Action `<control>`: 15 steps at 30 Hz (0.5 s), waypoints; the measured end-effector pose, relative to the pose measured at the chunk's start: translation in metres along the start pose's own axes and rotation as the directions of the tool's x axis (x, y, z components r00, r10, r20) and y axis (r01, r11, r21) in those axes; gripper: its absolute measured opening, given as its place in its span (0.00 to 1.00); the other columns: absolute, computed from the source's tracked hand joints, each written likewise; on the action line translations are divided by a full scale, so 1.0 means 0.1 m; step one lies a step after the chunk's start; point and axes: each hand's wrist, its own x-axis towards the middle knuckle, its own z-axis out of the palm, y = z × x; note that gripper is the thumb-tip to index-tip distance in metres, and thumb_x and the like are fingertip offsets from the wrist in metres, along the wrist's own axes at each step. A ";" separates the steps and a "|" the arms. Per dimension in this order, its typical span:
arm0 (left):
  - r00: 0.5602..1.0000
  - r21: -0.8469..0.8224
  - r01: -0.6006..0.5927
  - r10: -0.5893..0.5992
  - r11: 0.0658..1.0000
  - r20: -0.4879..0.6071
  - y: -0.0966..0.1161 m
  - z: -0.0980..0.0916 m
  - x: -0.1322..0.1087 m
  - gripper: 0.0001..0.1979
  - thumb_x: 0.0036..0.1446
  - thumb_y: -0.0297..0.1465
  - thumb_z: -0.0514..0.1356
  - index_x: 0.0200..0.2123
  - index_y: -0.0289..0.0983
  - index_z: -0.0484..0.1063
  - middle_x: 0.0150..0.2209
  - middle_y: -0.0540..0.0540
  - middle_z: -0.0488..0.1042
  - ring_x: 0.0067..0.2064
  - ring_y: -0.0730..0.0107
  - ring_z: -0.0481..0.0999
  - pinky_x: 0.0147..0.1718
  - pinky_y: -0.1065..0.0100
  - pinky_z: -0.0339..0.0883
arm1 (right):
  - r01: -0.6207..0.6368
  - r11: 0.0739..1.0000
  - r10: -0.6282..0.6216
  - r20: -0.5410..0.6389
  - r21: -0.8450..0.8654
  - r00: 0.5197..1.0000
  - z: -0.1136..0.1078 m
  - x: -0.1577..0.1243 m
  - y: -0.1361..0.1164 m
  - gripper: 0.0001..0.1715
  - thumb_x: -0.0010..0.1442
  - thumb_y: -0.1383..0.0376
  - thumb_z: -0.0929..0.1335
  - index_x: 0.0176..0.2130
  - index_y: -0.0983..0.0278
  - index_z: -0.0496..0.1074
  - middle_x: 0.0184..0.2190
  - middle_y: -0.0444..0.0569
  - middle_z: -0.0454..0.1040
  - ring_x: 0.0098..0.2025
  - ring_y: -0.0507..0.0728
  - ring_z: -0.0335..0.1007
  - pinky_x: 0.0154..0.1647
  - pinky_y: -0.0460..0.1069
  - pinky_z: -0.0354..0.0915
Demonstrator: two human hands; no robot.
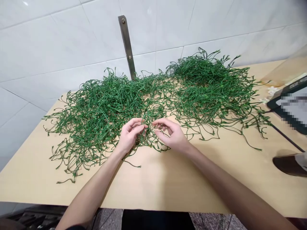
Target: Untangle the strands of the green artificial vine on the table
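Head view: left hand (129, 134) and right hand (171, 135) are pinching thin green plastic stems (148, 127) from the tangled pile on the pale wooden table (168, 182)

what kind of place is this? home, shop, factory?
Probably a small workshop or assembly bench. A plain wooden table stands against a white tiled wall with a metal bracket, and both hands work a big heap of green plastic stems.

Both forearms are bare, sleeveless to the frame's edge; no rings, watch or gloves.
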 end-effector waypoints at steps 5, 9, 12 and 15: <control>0.999 0.011 -0.047 0.046 0.999 0.006 0.01 0.00 0.00 0.11 0.40 0.25 0.66 0.32 0.35 0.75 0.29 0.50 0.76 0.28 0.74 0.74 0.28 0.71 0.69 | 0.032 0.998 -0.027 0.108 -0.048 0.994 0.05 -0.02 -0.03 0.19 0.56 0.68 0.69 0.48 0.61 0.73 0.43 0.50 0.72 0.35 0.54 0.69 0.37 0.51 0.67; 0.997 0.096 -0.077 0.076 0.992 0.011 0.00 0.00 -0.02 0.10 0.44 0.29 0.69 0.32 0.35 0.74 0.34 0.48 0.77 0.32 0.73 0.76 0.33 0.70 0.72 | -0.008 1.000 0.009 0.092 -0.008 0.996 0.06 -0.01 -0.01 0.16 0.58 0.66 0.69 0.48 0.62 0.74 0.37 0.49 0.72 0.30 0.52 0.67 0.34 0.50 0.68; 0.998 0.122 -0.068 0.068 0.990 0.006 0.00 0.01 -0.02 0.12 0.45 0.32 0.70 0.32 0.35 0.72 0.34 0.48 0.77 0.32 0.74 0.76 0.33 0.70 0.72 | -0.030 0.999 0.031 0.033 -0.038 0.999 0.04 0.00 0.01 0.12 0.59 0.64 0.68 0.44 0.63 0.76 0.32 0.48 0.71 0.30 0.53 0.65 0.31 0.49 0.65; 0.998 0.151 -0.059 0.063 0.987 -0.021 0.02 0.02 -0.02 0.15 0.45 0.34 0.71 0.32 0.35 0.70 0.32 0.49 0.76 0.32 0.73 0.77 0.32 0.70 0.71 | -0.051 0.998 0.052 -0.048 0.024 0.997 0.04 0.01 0.01 0.10 0.59 0.61 0.69 0.38 0.63 0.77 0.33 0.50 0.74 0.32 0.54 0.68 0.33 0.50 0.67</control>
